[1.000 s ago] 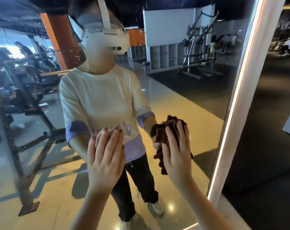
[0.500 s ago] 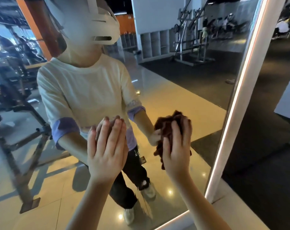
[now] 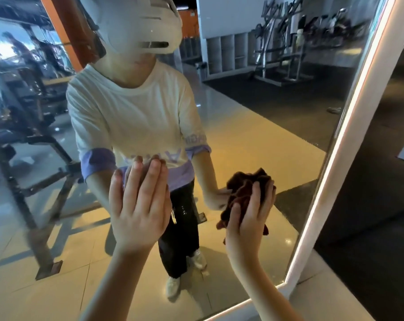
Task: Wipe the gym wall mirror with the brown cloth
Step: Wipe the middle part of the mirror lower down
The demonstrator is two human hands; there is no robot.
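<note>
The brown cloth [image 3: 243, 193] is bunched up in our right hand [image 3: 250, 222]. Our fingers curl round it and squeeze it into a lumpy ball against the glass, low down near the right side of the mirror [image 3: 254, 135]. The cloth looks soft and fuzzy, with lots of folds. Our left hand [image 3: 138, 209] lies flat on the glass beside it, with straight fingers that hold nothing.

What could go wrong? We think the flat hand may leave greasy prints on the smooth, shiny glass, so that spot would need wiping too. The balled-up cloth only touches a small patch, so we could miss bits or leave streaks. A loose corner hangs below our palm, and it might slip out if we rub fast. Just to the right is the hard white frame [image 3: 351, 144] with its bright strip of light, and our knuckles could bump it.
</note>
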